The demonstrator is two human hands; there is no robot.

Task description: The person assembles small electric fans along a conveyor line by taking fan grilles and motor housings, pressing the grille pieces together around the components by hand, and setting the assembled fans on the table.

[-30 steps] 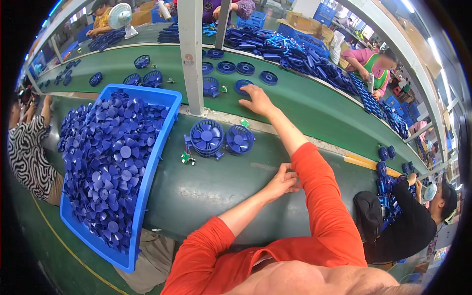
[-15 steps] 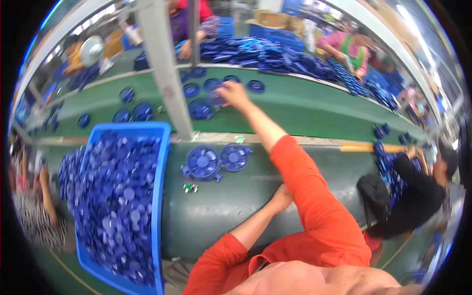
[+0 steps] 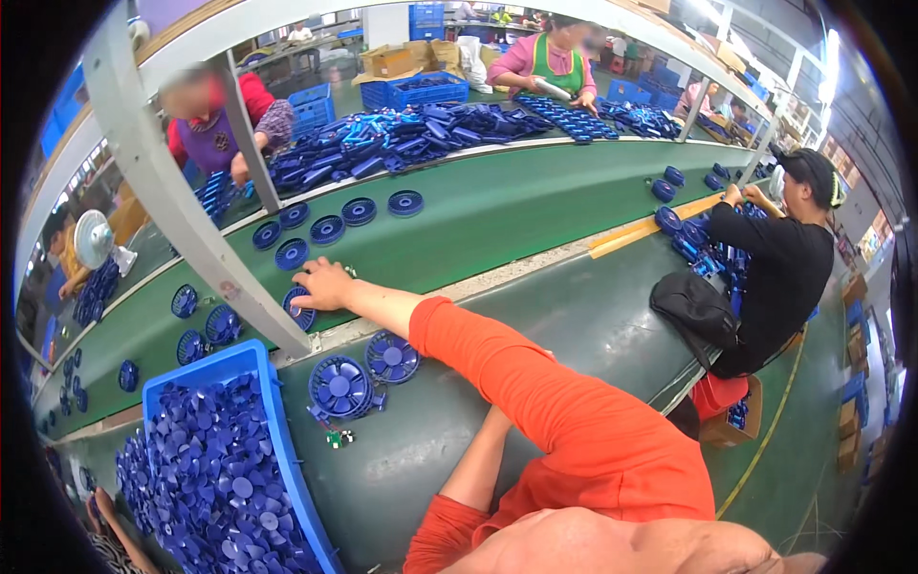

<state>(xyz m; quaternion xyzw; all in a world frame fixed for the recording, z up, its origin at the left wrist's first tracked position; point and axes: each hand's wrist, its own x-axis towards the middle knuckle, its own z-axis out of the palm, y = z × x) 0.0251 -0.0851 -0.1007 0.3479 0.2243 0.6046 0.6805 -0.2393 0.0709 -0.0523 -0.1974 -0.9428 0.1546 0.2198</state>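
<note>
My right hand [image 3: 325, 286] reaches over the green belt, its fingers closed at the rim of a round blue fan [image 3: 300, 314]. The hand and the grey post cover part of that fan. My left hand is hidden behind my right sleeve; only the left forearm [image 3: 481, 459] shows, so its fingers cannot be made out. On the dark worktop in front of me lie two blue fans, one in a deep round housing [image 3: 341, 387] and a flatter one [image 3: 392, 357]. Beside them sits a small green circuit board [image 3: 338, 438].
A blue crate [image 3: 269, 411] heaped with fan blades [image 3: 206, 469] stands at left. A grey post [image 3: 196, 182] rises beside the green belt [image 3: 459, 230], which carries several round blue housings [image 3: 327, 230]. Co-workers sit across and at right, near a black bag [image 3: 693, 308].
My view has swung to the right. My right hand has come nearer across the belt, from among the round housings to the fan beside the post. My left hand has slipped behind my right sleeve.
</note>
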